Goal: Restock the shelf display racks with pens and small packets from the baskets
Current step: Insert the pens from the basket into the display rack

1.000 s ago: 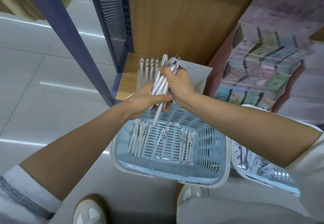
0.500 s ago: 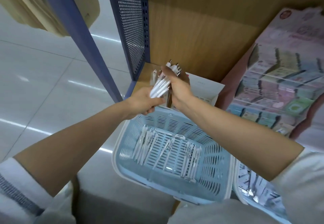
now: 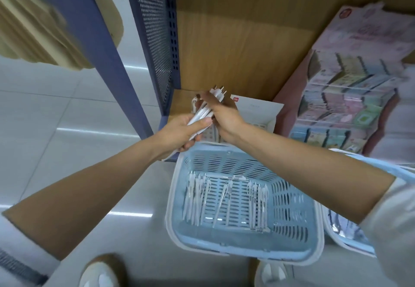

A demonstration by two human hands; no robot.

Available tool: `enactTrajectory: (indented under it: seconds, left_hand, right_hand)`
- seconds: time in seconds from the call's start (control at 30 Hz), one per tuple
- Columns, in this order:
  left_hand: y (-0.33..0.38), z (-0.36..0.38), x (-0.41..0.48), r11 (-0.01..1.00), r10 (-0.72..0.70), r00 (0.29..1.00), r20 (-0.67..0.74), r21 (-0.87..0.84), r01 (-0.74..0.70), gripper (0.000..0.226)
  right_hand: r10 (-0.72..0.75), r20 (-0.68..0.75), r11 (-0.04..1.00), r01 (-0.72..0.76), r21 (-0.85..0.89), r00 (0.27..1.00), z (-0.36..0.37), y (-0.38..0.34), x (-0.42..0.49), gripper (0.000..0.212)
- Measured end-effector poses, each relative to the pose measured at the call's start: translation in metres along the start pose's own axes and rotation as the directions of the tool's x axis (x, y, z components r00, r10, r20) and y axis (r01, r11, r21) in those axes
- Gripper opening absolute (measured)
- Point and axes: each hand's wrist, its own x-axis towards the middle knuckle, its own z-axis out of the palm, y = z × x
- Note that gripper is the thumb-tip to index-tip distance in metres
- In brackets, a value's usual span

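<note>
Pens (image 3: 202, 116), white, a small bundle, sit between both my hands. My left hand (image 3: 179, 131) wraps the lower barrels with the thumb across the top. My right hand (image 3: 224, 118) curls round the upper part, just under the metal-tipped ends that poke out above my fingers. Both grips are closed on the bundle, which is held above the near edge of the white display box (image 3: 258, 109) on the wooden shelf (image 3: 224, 50).

My read: light, stiff, smooth plastic, so the barrels will slide on each other and fan out. Best held mid-barrel with the whole hand round them, not by the clips. Not fragile.

Below is the blue basket (image 3: 289, 196) with more loose pens (image 3: 197, 199). A second basket (image 3: 332, 239) is at right, contents blurred. The pink packet rack (image 3: 336, 98) stands beside the box.
</note>
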Motion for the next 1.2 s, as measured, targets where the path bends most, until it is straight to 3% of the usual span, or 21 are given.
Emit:
enactTrajectory:
  seconds: [0.07,0.1,0.27,0.43,0.63,0.73,0.87,1.0,1.1,1.2]
  left_hand:
    - [0.002,-0.005,0.005,0.997,0.02,0.998,-0.064,0.075,-0.015,0.025]
    - [0.004,-0.006,0.008,0.994,0.04,0.993,-0.11,0.103,-0.028,0.027]
    - [-0.001,-0.013,0.012,0.996,0.048,0.969,-0.244,0.08,-0.03,0.026]
    - [-0.012,-0.015,0.013,0.995,0.06,0.975,-0.214,0.091,-0.041,0.031]
    - [-0.012,-0.022,0.009,0.988,0.088,0.982,-0.165,0.139,-0.065,0.033]
    - [-0.013,-0.027,0.011,0.989,0.069,0.98,-0.185,0.14,-0.044,0.028]
    - [-0.014,-0.037,0.016,0.991,0.035,0.967,-0.254,0.134,-0.001,0.023]
    - [-0.02,-0.036,0.017,0.956,0.086,0.962,-0.26,0.292,-0.006,0.016]
    - [-0.022,-0.034,0.018,0.926,0.09,0.965,-0.248,0.378,0.011,0.027]
    - [-0.021,-0.032,0.017,0.938,0.054,0.957,-0.284,0.343,0.049,0.047]
  right_hand:
    - [0.028,0.029,1.0,-0.028,-0.011,0.999,-0.001,0.0,-0.001,0.056]
    - [0.024,0.051,1.0,-0.023,-0.008,0.998,-0.004,0.0,-0.001,0.059]
    - [0.015,0.139,0.998,-0.024,0.066,0.99,-0.022,0.006,-0.002,0.008]
    - [0.105,0.133,0.994,-0.109,0.022,0.986,-0.013,0.017,0.001,0.012]
    - [0.19,0.16,0.972,-0.208,0.105,0.969,-0.013,0.019,0.002,0.017]
    - [0.144,0.157,0.982,-0.16,0.097,0.977,-0.01,0.014,0.001,0.005]
    - [0.007,0.114,0.997,-0.015,0.071,0.993,-0.024,-0.006,0.009,0.006]
    - [-0.129,-0.135,0.985,0.142,0.095,0.982,-0.055,-0.035,0.022,0.017]
    - [-0.223,-0.178,0.967,0.24,0.082,0.958,-0.07,-0.044,0.03,0.008]
    - [-0.25,-0.173,0.963,0.263,0.056,0.953,-0.075,-0.04,0.035,0.006]
